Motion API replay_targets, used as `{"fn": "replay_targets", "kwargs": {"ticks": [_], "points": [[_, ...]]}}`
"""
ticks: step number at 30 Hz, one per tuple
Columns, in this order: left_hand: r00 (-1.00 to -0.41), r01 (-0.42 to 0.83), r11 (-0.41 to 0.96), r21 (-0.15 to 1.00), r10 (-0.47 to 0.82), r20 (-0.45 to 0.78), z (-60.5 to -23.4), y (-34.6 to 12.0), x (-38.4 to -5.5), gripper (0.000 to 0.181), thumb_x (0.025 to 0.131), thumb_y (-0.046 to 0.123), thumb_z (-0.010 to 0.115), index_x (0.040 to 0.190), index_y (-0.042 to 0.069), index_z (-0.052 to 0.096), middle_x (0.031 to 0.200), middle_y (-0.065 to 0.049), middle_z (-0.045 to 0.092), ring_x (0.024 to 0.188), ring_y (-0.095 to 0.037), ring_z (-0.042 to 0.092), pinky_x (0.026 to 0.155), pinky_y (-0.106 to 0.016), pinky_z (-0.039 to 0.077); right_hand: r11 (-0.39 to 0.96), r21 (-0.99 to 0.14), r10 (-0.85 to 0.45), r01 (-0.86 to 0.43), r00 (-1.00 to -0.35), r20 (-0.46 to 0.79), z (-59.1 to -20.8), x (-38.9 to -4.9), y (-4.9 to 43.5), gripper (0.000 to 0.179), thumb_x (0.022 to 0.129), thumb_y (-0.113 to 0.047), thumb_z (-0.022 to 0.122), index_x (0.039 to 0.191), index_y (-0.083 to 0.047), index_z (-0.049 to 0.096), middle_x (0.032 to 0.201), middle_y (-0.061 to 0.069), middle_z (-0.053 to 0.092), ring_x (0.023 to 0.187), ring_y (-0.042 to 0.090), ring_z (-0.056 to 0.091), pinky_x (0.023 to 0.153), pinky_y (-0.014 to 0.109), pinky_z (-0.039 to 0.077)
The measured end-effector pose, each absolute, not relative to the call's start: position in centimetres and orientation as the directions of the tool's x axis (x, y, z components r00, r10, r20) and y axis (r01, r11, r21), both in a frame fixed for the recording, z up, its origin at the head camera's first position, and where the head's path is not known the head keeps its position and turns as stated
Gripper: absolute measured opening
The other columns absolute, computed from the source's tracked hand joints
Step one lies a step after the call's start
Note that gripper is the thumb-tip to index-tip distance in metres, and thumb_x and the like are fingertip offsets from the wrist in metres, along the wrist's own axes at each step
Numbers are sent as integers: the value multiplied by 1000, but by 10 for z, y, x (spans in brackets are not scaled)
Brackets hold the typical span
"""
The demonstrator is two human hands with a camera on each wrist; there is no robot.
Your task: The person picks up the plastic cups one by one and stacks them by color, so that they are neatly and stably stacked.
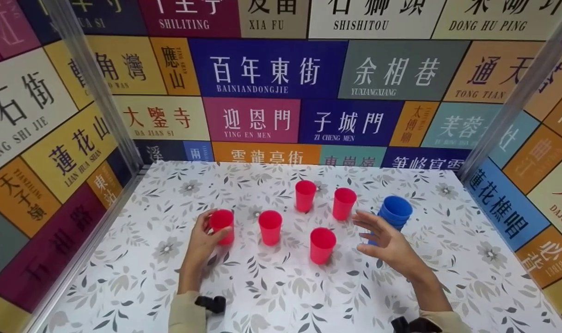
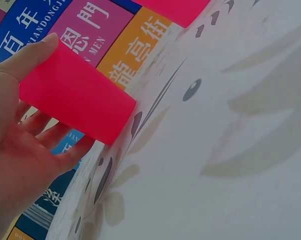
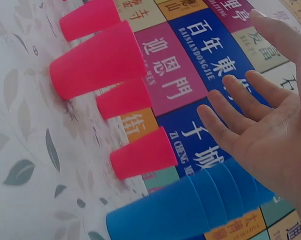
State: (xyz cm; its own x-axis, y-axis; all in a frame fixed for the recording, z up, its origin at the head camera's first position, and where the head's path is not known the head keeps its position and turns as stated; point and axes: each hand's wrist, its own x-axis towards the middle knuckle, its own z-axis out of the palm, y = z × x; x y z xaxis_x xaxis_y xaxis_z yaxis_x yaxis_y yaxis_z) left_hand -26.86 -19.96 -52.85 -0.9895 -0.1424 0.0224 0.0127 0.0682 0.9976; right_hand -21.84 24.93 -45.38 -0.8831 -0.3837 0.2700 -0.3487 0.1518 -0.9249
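Observation:
My left hand (image 1: pixel 201 243) holds the leftmost red plastic cup (image 1: pixel 222 221), thumb on its near side and fingers around the other side. In the left wrist view, this cup (image 2: pixel 75 92) stands mouth up with its base at the tabletop. Beside it to the right stands another red cup (image 1: pixel 270 228). My right hand (image 1: pixel 386 240) hovers with spread fingers, holding nothing, in front of a stack of nested blue cups (image 1: pixel 395 208). Nearest it on the left are a front red cup (image 1: pixel 322 245) and a rear red cup (image 1: pixel 344 203).
One more red cup (image 1: pixel 305 196) stands toward the back. The white table (image 1: pixel 281 296) has a leaf and flower print. Panels with coloured place-name signs (image 1: pixel 267 69) rise behind the table and at both sides.

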Motion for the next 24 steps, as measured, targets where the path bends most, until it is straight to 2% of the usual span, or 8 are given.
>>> {"fn": "replay_targets", "kwargs": {"ticks": [7, 12, 14, 17, 21, 24], "points": [[-988, -4, 93, 996, -152, 10, -529, -199, -269, 78, 85, 20, 80, 151, 12, 39, 148, -17, 50, 135, -30, 51, 107, -36, 49, 168, -923, -428, -345, -869, 247, -463, -229, 231, 73, 88, 4, 68, 153, -8, 38, 156, 15, 43, 141, 9, 46, 108, 25, 46], [-986, 12, 88, 996, -165, 27, -529, -200, -270, 77, 84, 16, 81, 150, 9, 41, 148, -17, 51, 137, -30, 50, 108, -41, 49, 158, -931, -463, -329, -857, 224, -472, -238, 224, 73, 89, -1, 70, 154, -10, 38, 158, 20, 39, 140, 3, 44, 110, 26, 44], [-985, 15, 80, 997, -168, 29, -529, -201, -269, 76, 84, 15, 81, 149, 8, 42, 147, -17, 52, 137, -30, 50, 109, -42, 49, 141, -939, -473, -314, -855, 215, -476, -242, 221, 73, 89, -2, 70, 154, -9, 37, 158, 21, 37, 139, 0, 44, 112, 28, 44], [-986, 2, 78, 997, -169, 15, -530, -200, -268, 75, 84, 15, 81, 149, 9, 42, 148, -16, 51, 138, -30, 50, 110, -43, 48, 118, -953, -475, -278, -859, 192, -481, -246, 217, 72, 90, -3, 69, 154, -10, 36, 159, 14, 39, 137, -2, 45, 113, 30, 44], [-985, -8, 54, 998, -171, 1, -531, -199, -270, 75, 84, 12, 81, 148, 10, 43, 147, -16, 51, 135, -31, 51, 107, -38, 51, 112, -964, -454, -239, -876, 164, -485, -251, 211, 72, 91, -6, 68, 155, -12, 35, 159, 8, 40, 143, 13, 43, 117, 43, 40], [-985, -15, 40, 999, -173, -8, -531, -199, -271, 73, 83, 8, 80, 147, 9, 44, 146, -16, 52, 133, -31, 53, 102, -31, 53, 115, -969, -440, -220, -885, 149, -489, -254, 210, 73, 91, -6, 69, 155, -11, 34, 161, 12, 36, 148, 31, 36, 118, 58, 34]]}}
